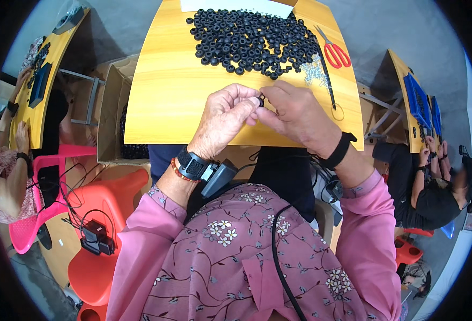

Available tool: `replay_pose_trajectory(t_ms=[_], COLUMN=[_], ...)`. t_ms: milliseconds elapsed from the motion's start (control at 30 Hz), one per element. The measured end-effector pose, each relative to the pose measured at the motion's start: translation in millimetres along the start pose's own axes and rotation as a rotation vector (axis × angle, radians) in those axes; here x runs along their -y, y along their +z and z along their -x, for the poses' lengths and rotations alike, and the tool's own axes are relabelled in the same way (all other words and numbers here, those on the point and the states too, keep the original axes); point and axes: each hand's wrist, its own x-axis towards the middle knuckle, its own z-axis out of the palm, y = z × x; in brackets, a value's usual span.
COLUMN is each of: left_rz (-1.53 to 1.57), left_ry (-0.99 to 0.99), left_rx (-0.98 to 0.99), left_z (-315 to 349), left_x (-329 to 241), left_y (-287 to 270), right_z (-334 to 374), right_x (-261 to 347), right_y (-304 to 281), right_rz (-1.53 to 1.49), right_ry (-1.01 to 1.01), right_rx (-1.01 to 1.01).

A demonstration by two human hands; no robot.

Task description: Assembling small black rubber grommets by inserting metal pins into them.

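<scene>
Over the near part of the yellow table, my two hands meet at a small black ring-shaped part. My left hand pinches it between thumb and fingers. My right hand closes on its other side, with bent fingers pressed together; the fingertips hide some of the part. Beyond my hands lies a wide spread of black rubber-like rings. To the right of it is a small heap of pale, shiny little pieces, too small to make out.
Red-handled scissors and a thin black stick lie at the table's right. A white tray or sheet is at the far edge. A cardboard box and red chair stand left. Other people work at side tables.
</scene>
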Motion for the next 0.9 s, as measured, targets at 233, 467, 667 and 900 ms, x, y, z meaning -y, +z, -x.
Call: replay_pose_trajectory(t_ms=[233,467,667,900], left_rz=[-0.072,-0.159,-0.192,-0.157], left_ry=[-0.011,-0.010,-0.035,-0.016], left_rx=[0.050,0.024,0.055,0.076], left_z=[-0.4,1.9,1.9,2.6], left_x=[3.5,4.4,-0.4,0.7], left_y=[-4.1,2.3,3.3,0.6], right_z=[-0.3,1.1,1.4,-3.5], right_x=[-0.7,-2.4,-4.5,-7.6], right_y=[1.0,-4.2,-2.8,-8.9], right_rz=[0.031,0.106,-0.056,-0.178], right_ry=[-0.052,-0.100,-0.012,-0.021], right_rx=[0.016,0.119,0.099,0.137])
